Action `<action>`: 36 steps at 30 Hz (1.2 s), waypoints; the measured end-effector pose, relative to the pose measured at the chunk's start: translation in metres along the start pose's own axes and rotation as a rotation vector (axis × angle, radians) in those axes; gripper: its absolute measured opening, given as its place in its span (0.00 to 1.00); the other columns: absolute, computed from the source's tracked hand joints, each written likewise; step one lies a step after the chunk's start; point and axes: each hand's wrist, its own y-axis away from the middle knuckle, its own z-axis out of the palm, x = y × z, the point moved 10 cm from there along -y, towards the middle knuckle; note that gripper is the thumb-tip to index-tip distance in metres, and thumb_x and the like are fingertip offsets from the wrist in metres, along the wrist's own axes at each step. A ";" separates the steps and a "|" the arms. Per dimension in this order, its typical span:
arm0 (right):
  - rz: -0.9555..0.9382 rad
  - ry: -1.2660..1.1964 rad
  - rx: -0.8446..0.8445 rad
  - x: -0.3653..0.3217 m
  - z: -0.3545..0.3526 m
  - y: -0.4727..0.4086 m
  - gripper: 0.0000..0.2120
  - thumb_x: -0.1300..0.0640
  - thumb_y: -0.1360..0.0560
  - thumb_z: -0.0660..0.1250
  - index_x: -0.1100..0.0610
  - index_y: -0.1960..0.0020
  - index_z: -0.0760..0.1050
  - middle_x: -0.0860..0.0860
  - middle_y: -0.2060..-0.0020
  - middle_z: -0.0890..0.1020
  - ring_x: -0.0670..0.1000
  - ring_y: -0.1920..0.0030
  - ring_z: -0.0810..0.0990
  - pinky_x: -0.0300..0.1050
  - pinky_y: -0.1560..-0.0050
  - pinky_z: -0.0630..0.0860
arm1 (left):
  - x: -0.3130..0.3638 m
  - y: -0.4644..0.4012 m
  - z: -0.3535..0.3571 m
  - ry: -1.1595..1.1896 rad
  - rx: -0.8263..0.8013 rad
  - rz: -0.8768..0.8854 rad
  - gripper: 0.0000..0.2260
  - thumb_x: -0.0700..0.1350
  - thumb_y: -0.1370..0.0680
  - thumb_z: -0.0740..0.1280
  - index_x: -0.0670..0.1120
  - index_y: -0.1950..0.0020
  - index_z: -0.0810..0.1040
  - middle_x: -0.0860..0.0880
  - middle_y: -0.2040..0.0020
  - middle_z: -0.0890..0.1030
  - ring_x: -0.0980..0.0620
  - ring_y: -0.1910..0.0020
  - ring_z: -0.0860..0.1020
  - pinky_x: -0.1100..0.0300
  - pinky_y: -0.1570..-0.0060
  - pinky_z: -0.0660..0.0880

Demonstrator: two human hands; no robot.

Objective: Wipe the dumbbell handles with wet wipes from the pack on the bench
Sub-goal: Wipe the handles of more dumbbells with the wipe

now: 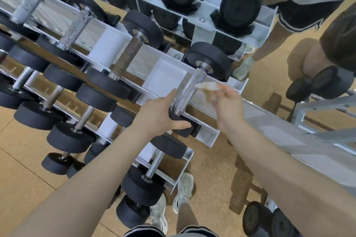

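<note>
The end dumbbell on the top rack tier has a knurled chrome handle [189, 90] between black rubber heads. My left hand [159, 115] grips its near head [183, 121], thumb curled under it, fingers up beside the handle. My right hand [227, 102] pinches a crumpled, translucent wet wipe [209, 87], whose tip touches the right side of that handle. The wipe pack and the bench cannot be seen.
Several more dumbbells [127, 57] lie along the white tiered rack [165, 75] to the left and on the lower tiers. A mirror [289, 44] behind the rack reflects a person. Dumbbells [265, 219] stand on the floor at lower right. My shoes [183, 188] stand below the rack.
</note>
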 end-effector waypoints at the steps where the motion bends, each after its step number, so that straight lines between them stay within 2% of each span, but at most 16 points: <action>1: 0.155 -0.177 0.106 0.013 -0.007 -0.010 0.15 0.73 0.24 0.53 0.62 0.52 0.77 0.48 0.71 0.77 0.43 0.73 0.74 0.32 0.72 0.71 | 0.002 -0.002 0.001 0.011 -0.009 0.020 0.43 0.63 0.31 0.68 0.52 0.23 0.50 0.45 0.49 0.78 0.46 0.47 0.75 0.58 0.53 0.69; 3: 0.381 -0.374 0.190 0.034 -0.005 -0.021 0.14 0.73 0.24 0.52 0.62 0.54 0.75 0.50 0.78 0.76 0.44 0.81 0.72 0.31 0.81 0.65 | 0.002 -0.005 0.003 0.037 -0.020 0.049 0.39 0.62 0.31 0.69 0.53 0.25 0.56 0.42 0.45 0.78 0.45 0.42 0.73 0.55 0.47 0.70; 5: 0.424 -0.405 0.157 0.036 0.009 -0.029 0.16 0.73 0.24 0.51 0.58 0.62 0.70 0.47 0.85 0.73 0.43 0.85 0.70 0.31 0.83 0.63 | 0.001 -0.006 0.003 0.068 -0.017 0.057 0.37 0.61 0.31 0.69 0.53 0.25 0.59 0.44 0.42 0.78 0.48 0.45 0.74 0.58 0.49 0.70; 7: 0.389 -0.423 0.116 0.031 0.028 -0.031 0.18 0.74 0.27 0.49 0.58 0.67 0.68 0.48 0.84 0.72 0.45 0.84 0.68 0.33 0.79 0.62 | 0.001 -0.006 0.003 0.076 -0.001 0.072 0.37 0.61 0.31 0.70 0.53 0.26 0.60 0.47 0.38 0.77 0.50 0.45 0.75 0.62 0.52 0.68; 10: 0.290 -0.230 0.107 0.032 0.037 -0.019 0.15 0.71 0.25 0.52 0.59 0.60 0.73 0.51 0.71 0.73 0.47 0.71 0.69 0.37 0.69 0.69 | -0.001 -0.006 0.000 0.107 0.040 0.068 0.37 0.61 0.31 0.71 0.53 0.26 0.62 0.49 0.34 0.75 0.49 0.37 0.72 0.59 0.43 0.68; 13: 0.285 -0.026 -0.030 0.047 0.037 0.000 0.15 0.72 0.24 0.53 0.60 0.60 0.74 0.50 0.70 0.73 0.47 0.68 0.72 0.37 0.63 0.76 | -0.002 -0.006 0.001 0.106 0.048 0.063 0.36 0.61 0.32 0.71 0.53 0.27 0.63 0.47 0.38 0.78 0.49 0.40 0.74 0.56 0.44 0.71; 15: 0.394 -0.044 -0.070 0.062 0.034 0.010 0.17 0.75 0.25 0.51 0.61 0.63 0.73 0.53 0.70 0.74 0.49 0.70 0.72 0.40 0.69 0.75 | -0.001 -0.007 0.000 0.108 0.063 0.072 0.36 0.62 0.32 0.70 0.53 0.27 0.64 0.47 0.41 0.79 0.49 0.44 0.76 0.55 0.47 0.72; 17: 0.479 -0.145 0.018 0.070 0.024 0.007 0.17 0.76 0.24 0.48 0.62 0.59 0.71 0.55 0.68 0.74 0.50 0.70 0.71 0.36 0.77 0.71 | -0.003 -0.007 0.000 0.112 0.070 0.071 0.36 0.62 0.32 0.70 0.53 0.27 0.64 0.47 0.42 0.80 0.49 0.44 0.76 0.55 0.47 0.72; 21: 0.451 -0.198 0.233 0.062 -0.001 -0.021 0.21 0.74 0.24 0.44 0.55 0.63 0.68 0.47 0.76 0.75 0.48 0.74 0.72 0.36 0.79 0.63 | -0.004 -0.007 0.002 0.117 0.057 0.070 0.36 0.62 0.32 0.70 0.53 0.27 0.63 0.47 0.40 0.79 0.49 0.42 0.75 0.55 0.45 0.72; 24: 0.441 -0.197 0.287 0.050 0.002 -0.034 0.17 0.70 0.23 0.48 0.55 0.60 0.70 0.47 0.78 0.75 0.46 0.81 0.69 0.33 0.77 0.59 | -0.003 -0.008 0.002 0.115 0.053 0.076 0.36 0.61 0.31 0.70 0.53 0.27 0.63 0.46 0.42 0.79 0.49 0.44 0.76 0.55 0.46 0.72; 26: 0.461 -0.219 0.270 0.048 0.015 -0.040 0.13 0.69 0.23 0.51 0.53 0.55 0.69 0.50 0.71 0.72 0.47 0.77 0.67 0.35 0.77 0.59 | -0.004 -0.008 0.003 0.117 0.045 0.068 0.37 0.62 0.32 0.70 0.53 0.27 0.62 0.44 0.43 0.80 0.48 0.45 0.76 0.55 0.47 0.72; 29: 0.437 -0.319 0.150 0.043 0.038 -0.042 0.14 0.70 0.22 0.50 0.53 0.55 0.68 0.50 0.70 0.66 0.46 0.73 0.61 0.34 0.82 0.59 | -0.007 -0.008 0.006 0.124 0.029 0.057 0.39 0.65 0.34 0.70 0.53 0.27 0.62 0.43 0.43 0.80 0.48 0.45 0.76 0.52 0.45 0.72; 30: 0.417 -0.340 0.125 0.042 0.040 -0.038 0.13 0.70 0.22 0.50 0.54 0.51 0.67 0.50 0.70 0.67 0.46 0.73 0.62 0.33 0.80 0.64 | -0.007 -0.008 0.007 0.123 0.027 0.055 0.39 0.64 0.33 0.70 0.53 0.27 0.62 0.43 0.43 0.80 0.48 0.46 0.76 0.51 0.46 0.72; 32: 0.391 -0.331 0.088 0.046 0.036 -0.029 0.11 0.70 0.22 0.56 0.57 0.46 0.67 0.51 0.66 0.71 0.46 0.68 0.69 0.34 0.59 0.75 | -0.007 -0.008 0.005 0.122 0.034 0.060 0.37 0.62 0.32 0.70 0.53 0.27 0.63 0.43 0.43 0.80 0.48 0.45 0.76 0.52 0.46 0.72; 34: 0.377 -0.259 0.008 0.056 0.034 -0.022 0.11 0.70 0.24 0.61 0.63 0.42 0.69 0.55 0.59 0.75 0.50 0.61 0.75 0.45 0.43 0.75 | -0.006 -0.007 0.003 0.121 0.050 0.068 0.36 0.61 0.31 0.70 0.53 0.27 0.63 0.45 0.42 0.79 0.48 0.44 0.75 0.53 0.45 0.71; 36: 0.427 -0.182 -0.085 0.070 0.034 -0.010 0.13 0.71 0.26 0.64 0.66 0.42 0.71 0.59 0.54 0.76 0.54 0.56 0.77 0.48 0.45 0.77 | -0.005 -0.007 0.002 0.121 0.063 0.074 0.36 0.60 0.32 0.71 0.52 0.27 0.64 0.46 0.42 0.79 0.49 0.43 0.75 0.55 0.46 0.71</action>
